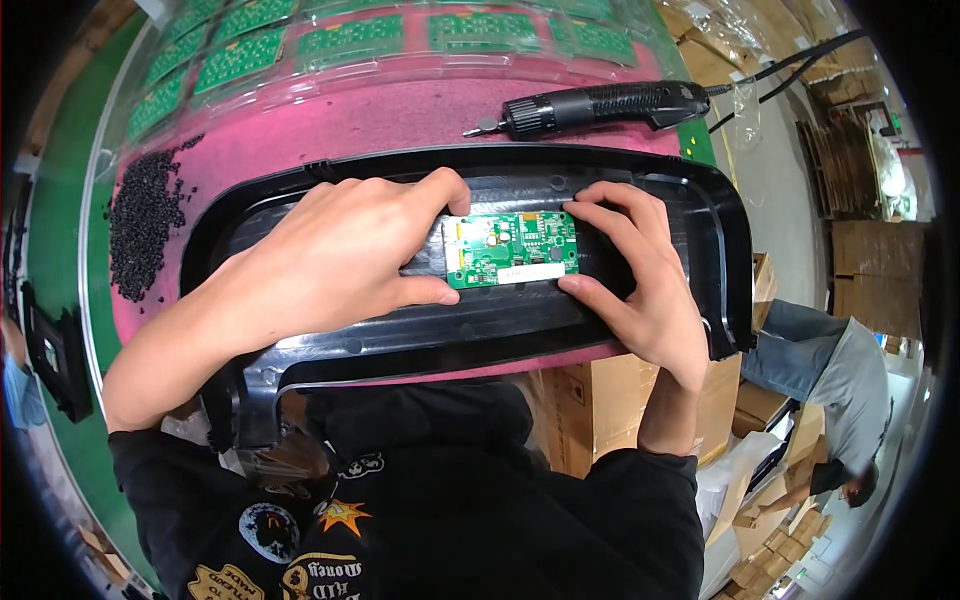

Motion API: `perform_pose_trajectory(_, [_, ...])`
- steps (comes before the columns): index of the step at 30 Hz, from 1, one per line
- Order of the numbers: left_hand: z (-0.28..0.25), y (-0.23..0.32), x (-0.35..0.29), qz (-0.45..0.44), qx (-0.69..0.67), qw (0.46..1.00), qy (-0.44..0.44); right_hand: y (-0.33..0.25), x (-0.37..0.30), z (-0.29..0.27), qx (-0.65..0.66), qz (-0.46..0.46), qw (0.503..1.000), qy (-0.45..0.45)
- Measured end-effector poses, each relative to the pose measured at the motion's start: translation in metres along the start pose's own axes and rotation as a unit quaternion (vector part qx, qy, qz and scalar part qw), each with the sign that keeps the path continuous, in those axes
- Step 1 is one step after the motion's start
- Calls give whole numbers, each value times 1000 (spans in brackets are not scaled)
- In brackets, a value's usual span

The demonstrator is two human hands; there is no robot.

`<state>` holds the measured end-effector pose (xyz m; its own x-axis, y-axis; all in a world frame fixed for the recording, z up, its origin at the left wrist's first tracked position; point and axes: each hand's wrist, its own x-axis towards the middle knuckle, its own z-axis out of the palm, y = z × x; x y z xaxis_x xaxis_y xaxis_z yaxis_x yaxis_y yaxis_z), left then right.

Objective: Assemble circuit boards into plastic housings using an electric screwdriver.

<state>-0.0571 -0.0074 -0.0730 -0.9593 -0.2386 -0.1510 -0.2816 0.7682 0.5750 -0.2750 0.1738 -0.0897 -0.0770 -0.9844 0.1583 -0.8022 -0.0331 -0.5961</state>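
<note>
A: Where is the green circuit board (510, 247)?

B: Within the outline of the black plastic shell (470, 333), near its middle, component side up, a white label (531, 272) along its near edge. Whether it rests on the shell's floor or sits slightly above: cannot tell.

A: State of the grip?

B: Both hands are clamped on the board. The left hand (365, 235) spans its left end, thumb at the near corner, index finger at the far one; the right hand (645, 270) spans the right end likewise.

A: Surroundings?

B: The shell lies on a pink mat (400, 115). Beyond its far rim is a black electric screwdriver (605, 108), tip pointing left. Left of the shell: a loose heap of small black parts (148, 225), too small to identify. Farther back, clear plastic trays (420, 68) hold more green boards (350, 38).
</note>
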Motion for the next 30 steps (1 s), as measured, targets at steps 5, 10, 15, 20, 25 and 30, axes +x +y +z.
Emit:
perform_pose_trajectory(5, [-4,0,-6,-13,2,1000,-21,-4,5,1,-9,2,1000,-14])
perform_pose_trajectory(10, [-25,5,-31,65,32,990,118,-5,-4,-5,-3,24,998,49])
perform_pose_trajectory(15, [-72,-28,-85,-46,113,938,324,18,-25,-25,38,88,973,210])
perform_pose_trajectory(20, [-64,-96,-143,-139,223,942,207,32,-9,-77,-5,128,961,244])
perform_pose_trajectory(25, [-65,-106,-144,-164,131,962,175,92,23,-113,-102,201,970,93])
perform_pose_trajectory(30, [-67,-114,-135,-158,128,960,193,88,64,-112,152,332,930,47])
